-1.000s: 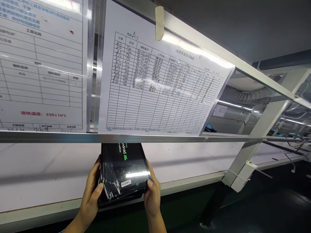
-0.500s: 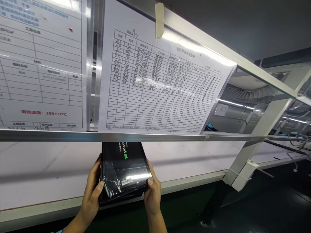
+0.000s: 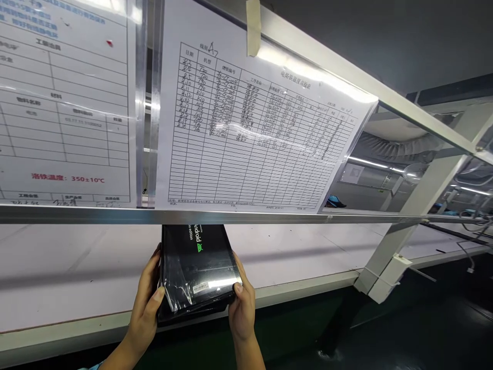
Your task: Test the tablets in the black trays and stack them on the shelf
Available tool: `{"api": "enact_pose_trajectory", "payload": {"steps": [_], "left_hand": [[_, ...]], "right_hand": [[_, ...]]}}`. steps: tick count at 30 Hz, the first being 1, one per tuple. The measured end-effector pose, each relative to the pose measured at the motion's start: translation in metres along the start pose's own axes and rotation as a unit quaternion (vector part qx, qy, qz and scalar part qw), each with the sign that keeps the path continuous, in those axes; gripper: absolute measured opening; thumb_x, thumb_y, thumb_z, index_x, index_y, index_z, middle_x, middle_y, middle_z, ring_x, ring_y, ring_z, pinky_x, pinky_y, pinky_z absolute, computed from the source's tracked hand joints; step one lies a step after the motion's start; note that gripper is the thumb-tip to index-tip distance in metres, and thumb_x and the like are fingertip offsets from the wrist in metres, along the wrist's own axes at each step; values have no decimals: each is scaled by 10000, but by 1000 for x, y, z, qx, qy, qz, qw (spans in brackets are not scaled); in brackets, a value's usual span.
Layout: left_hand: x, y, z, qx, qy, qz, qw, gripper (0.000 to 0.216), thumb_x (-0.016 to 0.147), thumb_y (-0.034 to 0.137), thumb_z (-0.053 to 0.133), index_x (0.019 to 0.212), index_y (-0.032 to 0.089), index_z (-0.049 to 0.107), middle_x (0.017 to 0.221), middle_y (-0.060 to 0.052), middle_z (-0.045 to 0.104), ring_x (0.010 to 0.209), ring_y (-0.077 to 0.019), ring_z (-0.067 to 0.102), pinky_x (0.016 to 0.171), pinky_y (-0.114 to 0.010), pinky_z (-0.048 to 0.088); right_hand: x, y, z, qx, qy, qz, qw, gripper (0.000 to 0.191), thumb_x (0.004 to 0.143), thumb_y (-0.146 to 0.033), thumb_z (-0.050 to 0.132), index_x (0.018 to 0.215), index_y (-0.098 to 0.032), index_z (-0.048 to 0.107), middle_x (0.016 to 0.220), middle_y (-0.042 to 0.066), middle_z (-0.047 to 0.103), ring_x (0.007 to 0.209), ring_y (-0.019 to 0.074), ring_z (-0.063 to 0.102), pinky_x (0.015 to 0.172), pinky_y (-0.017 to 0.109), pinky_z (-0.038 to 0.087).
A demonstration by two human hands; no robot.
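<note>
A black tablet (image 3: 200,267) with a lit screen shows "Android" lettering and a green robot logo. Clear film wrinkles over its near left corner, and a small white barcode label sits near its lower edge. At least one more dark slab, looking like another tablet (image 3: 208,310), lies beneath it at a slight angle. My left hand (image 3: 146,298) is closed on the left side of the stack, thumb along the edge. On the right side my right hand (image 3: 242,300) grips it, thumb over the near corner. The stack's far end is hidden behind the metal rail.
A metal rail (image 3: 269,217) crosses over the pale bench (image 3: 96,267). Above it hang paper sheets in clear sleeves, including a filled-in table (image 3: 246,169). On the right stands a slanted post (image 3: 408,226) with a white box (image 3: 389,280) at its foot, and cables lie beyond.
The view has shifted very slightly. Both hands keep the same hold on the tablets, which stay in place.
</note>
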State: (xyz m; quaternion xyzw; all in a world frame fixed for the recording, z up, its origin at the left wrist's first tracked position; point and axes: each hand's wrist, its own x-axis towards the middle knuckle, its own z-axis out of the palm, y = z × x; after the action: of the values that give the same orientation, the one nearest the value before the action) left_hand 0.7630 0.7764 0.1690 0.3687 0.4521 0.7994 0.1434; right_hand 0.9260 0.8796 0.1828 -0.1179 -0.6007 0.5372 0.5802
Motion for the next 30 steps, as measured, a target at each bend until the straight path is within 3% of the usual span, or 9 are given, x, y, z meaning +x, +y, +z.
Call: {"api": "enact_pose_trajectory", "payload": {"steps": [9,21,26,30], "left_hand": [[1,-5,-3,-2,0,3,1000,572,916,443,530,1461,290,445,1558,6,409,1458,-273,309,1212,-367,292],[2,-8,-7,12,-7,-2,1000,584,912,459,536,1468,304,443,1564,5,400,1468,-296,287,1200,-379,331],[1,-2,-1,6,5,4,1000,575,921,449,509,1469,287,441,1566,1,395,1465,-284,294,1219,-363,281],[3,-8,-6,2,0,-1,1000,573,911,445,536,1458,294,453,1558,6,409,1461,-282,304,1200,-354,317]], "right_hand": [[-1,3,-2,7,-4,2,1000,512,910,-483,537,1376,-277,590,1539,10,439,1481,316,284,1232,522,260],[-1,-2,2,-7,6,-3,1000,507,908,-483,542,1359,-261,608,1448,47,549,1469,313,312,1230,530,255],[-1,0,0,-2,3,-3,1000,498,913,-467,537,1373,-284,592,1503,19,488,1467,312,314,1235,519,242],[-1,3,-2,-3,2,-6,1000,498,919,-461,534,1385,-290,578,1531,8,451,1454,319,337,1236,522,237]]}}
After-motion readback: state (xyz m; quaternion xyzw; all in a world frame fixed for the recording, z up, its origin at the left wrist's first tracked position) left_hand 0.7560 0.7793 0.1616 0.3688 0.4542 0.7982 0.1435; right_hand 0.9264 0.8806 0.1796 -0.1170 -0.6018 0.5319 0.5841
